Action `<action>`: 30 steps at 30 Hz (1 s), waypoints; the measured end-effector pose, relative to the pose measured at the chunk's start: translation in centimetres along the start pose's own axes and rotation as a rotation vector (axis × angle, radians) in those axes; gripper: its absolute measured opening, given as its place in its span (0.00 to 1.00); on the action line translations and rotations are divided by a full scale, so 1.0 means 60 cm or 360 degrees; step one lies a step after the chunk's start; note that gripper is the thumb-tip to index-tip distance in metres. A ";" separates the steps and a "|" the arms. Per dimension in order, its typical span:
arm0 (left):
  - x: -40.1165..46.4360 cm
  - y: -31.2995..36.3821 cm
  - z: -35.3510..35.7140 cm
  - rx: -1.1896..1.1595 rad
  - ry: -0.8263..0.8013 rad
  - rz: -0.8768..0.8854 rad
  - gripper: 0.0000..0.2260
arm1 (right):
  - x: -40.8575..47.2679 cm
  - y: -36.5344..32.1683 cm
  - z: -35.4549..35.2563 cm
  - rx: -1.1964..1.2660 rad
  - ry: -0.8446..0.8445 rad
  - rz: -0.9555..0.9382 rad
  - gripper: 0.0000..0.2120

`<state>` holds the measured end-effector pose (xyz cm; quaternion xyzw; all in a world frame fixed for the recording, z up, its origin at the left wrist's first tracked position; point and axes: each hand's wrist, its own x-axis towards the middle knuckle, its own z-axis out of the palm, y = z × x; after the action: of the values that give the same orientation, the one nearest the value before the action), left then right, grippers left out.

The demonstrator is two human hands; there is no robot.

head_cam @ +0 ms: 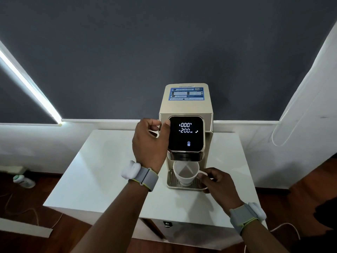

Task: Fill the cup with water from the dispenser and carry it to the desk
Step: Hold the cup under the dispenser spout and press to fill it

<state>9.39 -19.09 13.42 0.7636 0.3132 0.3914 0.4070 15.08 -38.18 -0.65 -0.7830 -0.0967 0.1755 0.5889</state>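
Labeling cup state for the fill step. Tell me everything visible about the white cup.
The white cup is a plain, glossy mug, ceramic or plastic by its look, tapering toward the base, with a loop handle on its right. It stands upright on the dispenser's metal drip tray, right under the spout. The inside looks empty, with a shadow at the bottom; no stream of water shows. The right hand pinches the handle. The left hand is up at the dispenser's screen edge, clear of the cup.
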 end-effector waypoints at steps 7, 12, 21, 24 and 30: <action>0.054 0.029 0.016 -0.0002 -0.0152 -0.0075 0.10 | -0.004 -0.003 0.008 0.0062 0.0053 0.0025 0.03; 0.092 0.045 0.040 0.0044 -0.0340 -0.0129 0.13 | -0.014 -0.005 0.014 0.0100 0.0091 0.0054 0.03; 0.129 0.048 0.061 0.0016 -0.0595 -0.0270 0.14 | -0.020 -0.013 0.019 0.0050 0.0122 0.0047 0.04; 0.127 0.041 0.064 -0.0069 -0.0608 -0.0314 0.15 | -0.021 -0.016 0.021 0.0026 0.0136 0.0068 0.04; 0.127 0.028 0.067 -0.0124 -0.0579 -0.0251 0.15 | -0.022 -0.013 0.022 0.0012 0.0165 0.0078 0.04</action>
<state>16.90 -15.31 16.04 0.7786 0.2778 0.2257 0.5155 13.42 -37.25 0.01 -0.7909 -0.0463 0.1494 0.5916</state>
